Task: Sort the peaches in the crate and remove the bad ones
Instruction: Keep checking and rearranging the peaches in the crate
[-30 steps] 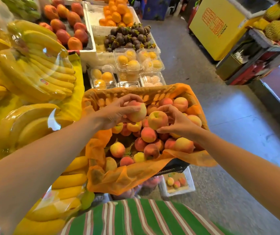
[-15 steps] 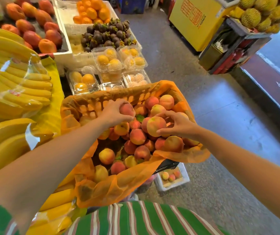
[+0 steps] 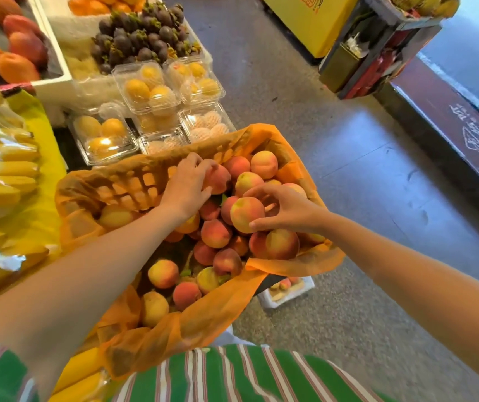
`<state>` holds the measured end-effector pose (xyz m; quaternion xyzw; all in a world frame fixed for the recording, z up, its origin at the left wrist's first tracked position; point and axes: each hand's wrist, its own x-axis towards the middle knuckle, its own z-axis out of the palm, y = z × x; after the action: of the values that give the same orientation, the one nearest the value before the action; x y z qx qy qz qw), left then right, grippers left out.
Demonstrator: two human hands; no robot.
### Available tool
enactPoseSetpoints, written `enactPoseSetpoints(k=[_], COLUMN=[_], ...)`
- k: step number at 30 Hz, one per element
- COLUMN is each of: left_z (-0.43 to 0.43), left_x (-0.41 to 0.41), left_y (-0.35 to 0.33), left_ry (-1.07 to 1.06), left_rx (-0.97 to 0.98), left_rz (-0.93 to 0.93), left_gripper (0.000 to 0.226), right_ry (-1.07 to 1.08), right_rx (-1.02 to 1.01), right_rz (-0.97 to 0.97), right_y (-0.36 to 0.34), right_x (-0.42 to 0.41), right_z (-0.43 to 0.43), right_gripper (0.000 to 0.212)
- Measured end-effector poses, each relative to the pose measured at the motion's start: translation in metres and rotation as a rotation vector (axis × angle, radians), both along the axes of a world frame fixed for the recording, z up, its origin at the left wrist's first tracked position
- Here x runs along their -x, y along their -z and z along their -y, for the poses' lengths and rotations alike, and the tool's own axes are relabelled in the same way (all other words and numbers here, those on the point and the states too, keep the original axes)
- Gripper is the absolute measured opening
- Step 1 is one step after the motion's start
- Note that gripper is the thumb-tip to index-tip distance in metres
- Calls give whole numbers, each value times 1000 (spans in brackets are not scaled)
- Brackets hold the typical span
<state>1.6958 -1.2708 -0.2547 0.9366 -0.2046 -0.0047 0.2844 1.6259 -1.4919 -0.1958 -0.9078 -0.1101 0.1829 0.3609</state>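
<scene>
I could read little. The yellow box [image 3: 313, 21] at the top carried orange print cut off by the frame's edge, and the dark mat [image 3: 464, 134] on the right bore white characters too skewed for me to make out. The crate [image 3: 134, 184], lined with an orange bag [image 3: 203, 323], stood in the middle, with the peaches [image 3: 218, 248] heaped toward its far and right sides. The left hand [image 3: 187, 188] had its fingers curled over a red peach [image 3: 219, 179] near the far rim, gripping it atop the heap. The right hand [image 3: 289, 211] pinched a yellow peach [image 3: 247, 214] between thumb and fingertips near the right rim; whether it was lifted or resting on the pile I could not tell. The bag's edge folded out over the right and near rims, and one big peach [image 3: 281, 245] sat hard against the right rim. The left wall showed its lattice through the bag, with a lone peach [image 3: 115, 216] beside it, apart from the heap. Clamshells [image 3: 145, 88] of yellow fruit stood just beyond the far rim and wrapped bananas [image 3: 3, 169] lay just to the left, so both of those edges were hemmed in. On the right, grey floor [image 3: 348, 175] stretched between crate and mat. A small white tray [image 3: 287, 290] holding a few peaches sat on the floor below the crate's near-right corner.
</scene>
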Motion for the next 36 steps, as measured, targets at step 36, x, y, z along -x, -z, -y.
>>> enactPoseSetpoints(k=[36], left_z=[-163], left_x=[75], left_y=[-24], left_ry=[82], left_rx=[-258], left_rz=[-42], left_gripper=[57], right_ry=[-560], right_rx=[254], right_rz=[-313], right_y=[33], right_x=[-7], right_z=[-138], right_gripper=[52])
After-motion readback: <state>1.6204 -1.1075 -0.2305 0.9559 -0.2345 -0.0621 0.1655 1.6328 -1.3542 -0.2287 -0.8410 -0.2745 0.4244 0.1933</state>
